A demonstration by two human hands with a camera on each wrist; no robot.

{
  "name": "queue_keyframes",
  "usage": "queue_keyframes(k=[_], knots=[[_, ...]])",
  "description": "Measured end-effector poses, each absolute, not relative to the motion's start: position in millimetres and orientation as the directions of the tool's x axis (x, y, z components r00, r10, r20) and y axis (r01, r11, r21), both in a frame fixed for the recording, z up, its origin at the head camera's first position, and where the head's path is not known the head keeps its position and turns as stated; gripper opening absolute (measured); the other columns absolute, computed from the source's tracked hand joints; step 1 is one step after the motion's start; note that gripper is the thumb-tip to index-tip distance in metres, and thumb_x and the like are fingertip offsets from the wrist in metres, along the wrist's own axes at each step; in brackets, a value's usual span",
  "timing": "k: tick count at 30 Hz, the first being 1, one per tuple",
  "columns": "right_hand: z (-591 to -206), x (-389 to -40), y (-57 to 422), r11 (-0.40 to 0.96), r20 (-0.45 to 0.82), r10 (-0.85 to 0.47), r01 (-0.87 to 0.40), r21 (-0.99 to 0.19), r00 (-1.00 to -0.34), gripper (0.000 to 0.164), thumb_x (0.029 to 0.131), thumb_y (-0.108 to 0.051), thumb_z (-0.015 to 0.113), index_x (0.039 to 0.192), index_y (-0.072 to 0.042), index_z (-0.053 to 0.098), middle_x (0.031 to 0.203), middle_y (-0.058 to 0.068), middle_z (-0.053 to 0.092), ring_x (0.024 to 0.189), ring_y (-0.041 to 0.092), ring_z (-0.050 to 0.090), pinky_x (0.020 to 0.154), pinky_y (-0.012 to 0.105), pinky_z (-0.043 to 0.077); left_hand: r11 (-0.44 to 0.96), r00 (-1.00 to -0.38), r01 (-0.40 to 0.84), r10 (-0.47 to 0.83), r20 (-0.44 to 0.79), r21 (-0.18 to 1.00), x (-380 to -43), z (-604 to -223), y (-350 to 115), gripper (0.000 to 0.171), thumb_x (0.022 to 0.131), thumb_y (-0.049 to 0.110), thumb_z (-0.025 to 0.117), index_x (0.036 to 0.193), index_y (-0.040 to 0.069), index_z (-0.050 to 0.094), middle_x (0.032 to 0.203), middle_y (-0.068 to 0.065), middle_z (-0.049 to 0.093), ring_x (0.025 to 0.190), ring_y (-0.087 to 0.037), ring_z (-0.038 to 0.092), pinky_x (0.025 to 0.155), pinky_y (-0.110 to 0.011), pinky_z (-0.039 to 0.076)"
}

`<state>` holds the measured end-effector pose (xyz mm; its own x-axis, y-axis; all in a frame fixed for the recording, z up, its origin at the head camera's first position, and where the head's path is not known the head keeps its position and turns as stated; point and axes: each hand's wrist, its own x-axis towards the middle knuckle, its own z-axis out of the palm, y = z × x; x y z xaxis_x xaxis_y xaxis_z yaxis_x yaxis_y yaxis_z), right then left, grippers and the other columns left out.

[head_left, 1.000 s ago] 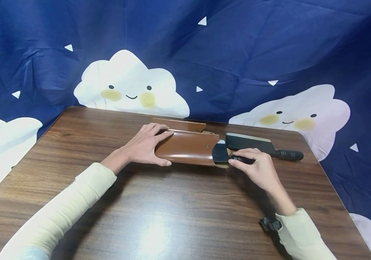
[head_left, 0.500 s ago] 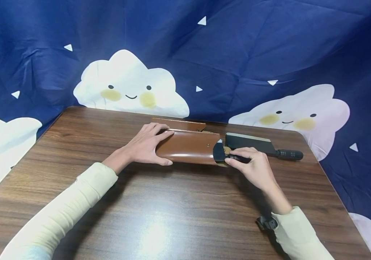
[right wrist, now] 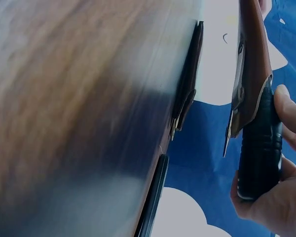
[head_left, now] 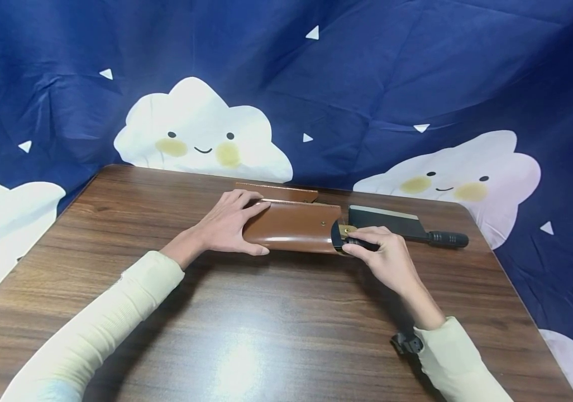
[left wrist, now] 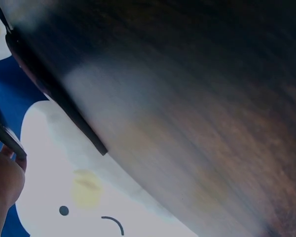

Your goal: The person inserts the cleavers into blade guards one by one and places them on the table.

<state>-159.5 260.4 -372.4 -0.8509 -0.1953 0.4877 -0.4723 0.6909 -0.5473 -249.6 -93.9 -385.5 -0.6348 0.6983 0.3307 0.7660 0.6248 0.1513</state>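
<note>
In the head view my left hand grips the closed end of a glossy brown leather knife sheath, fingers over its far side and thumb along the near edge. A cleaver sits almost wholly inside the sheath; only a sliver of dark blade shows at the mouth. My right hand pinches its black handle, seen closer in the right wrist view as a ribbed grip. That view shows the sheath held above the table. The tan closure strap sticks out at the mouth.
A second cleaver with a black blade and handle lies at the back right of the wooden table. Another brown sheath lies behind the held one. A blue cloth with clouds hangs past the back edge.
My right hand has moved left, and the cleaver has slid deeper into the sheath. Less blade shows at the mouth. The left hand and sheath have shifted very slightly right.
</note>
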Motion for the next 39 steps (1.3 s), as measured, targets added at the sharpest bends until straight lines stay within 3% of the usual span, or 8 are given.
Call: queue_keyframes(k=[17,39], knots=[[-378,-161,251,0.688,0.532,-0.174,-0.489,-0.537,-0.829,0.025,0.079,-0.012,0.088,0.101,-0.003,0.081,0.1,0.008,0.076,0.099,0.025,0.068,0.081,0.016,0.045,0.641,-0.652,0.752,0.687,0.321,0.156,-248,-384,-94,0.105,0.069,0.08,0.067,0.15,0.014,0.052,0.143,-0.012,0.047,0.129,-0.03,0.039,0.105,-0.052,0.028],[-380,-161,238,0.685,0.557,-0.16,-0.498,-0.532,-0.815,0.025,0.078,-0.013,0.088,0.101,-0.003,0.081,0.102,0.008,0.077,0.099,0.025,0.068,0.083,0.023,0.047,0.642,-0.658,0.748,0.686,0.312,0.167,-250,-387,-89,0.104,0.07,0.079,0.067,0.149,0.012,0.052,0.143,-0.013,0.047,0.127,-0.031,0.039,0.106,-0.052,0.028]])
